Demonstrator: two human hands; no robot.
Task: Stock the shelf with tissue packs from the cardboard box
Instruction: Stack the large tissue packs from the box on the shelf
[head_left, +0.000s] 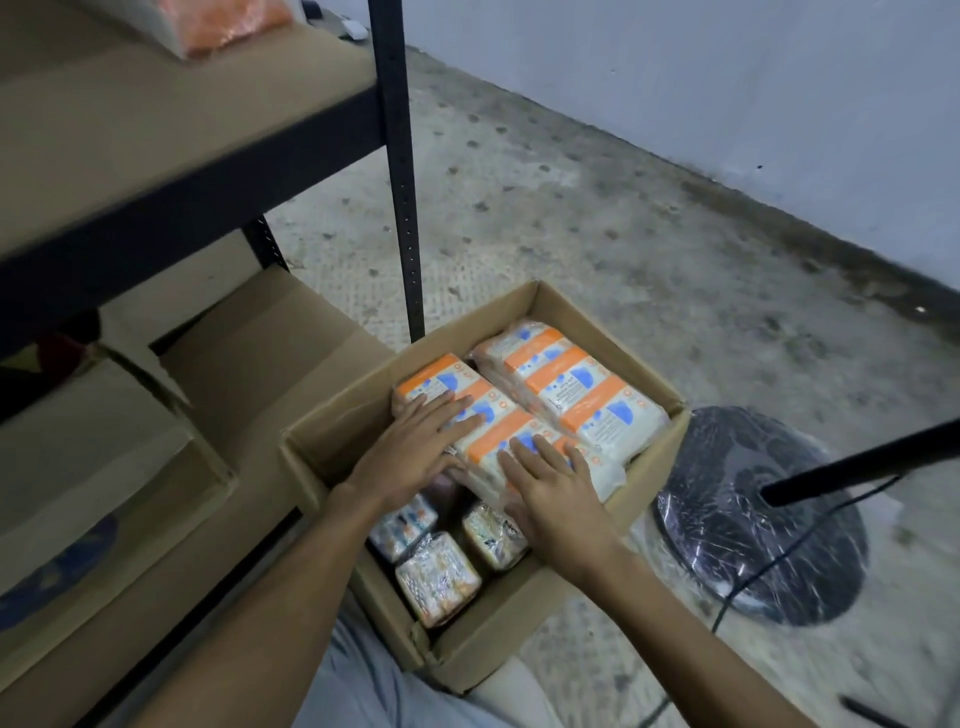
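While the cardboard box (653, 463) is sitting beside the shelf (156, 156), you are resting your left hand (415, 447) and right hand (556, 493), fingers (451, 409) straight and slightly spread, on its top tissue pack (485, 397).

dim, flat indoor light with a cool grey cast and no hard shadows. wall (727, 78) at top right is the brightest area; the space under the shelf (156, 130) drops near black at far left. soft motion blur overall, worst on the shelf's front edge and the flattened cardboard (104, 467) at left. small glints on the wrap of the tissue packs (571, 384) and the wrapped round base (753, 519). wide-angle bend: post (400, 156) bows, corners stretch. pack print is unreadable.
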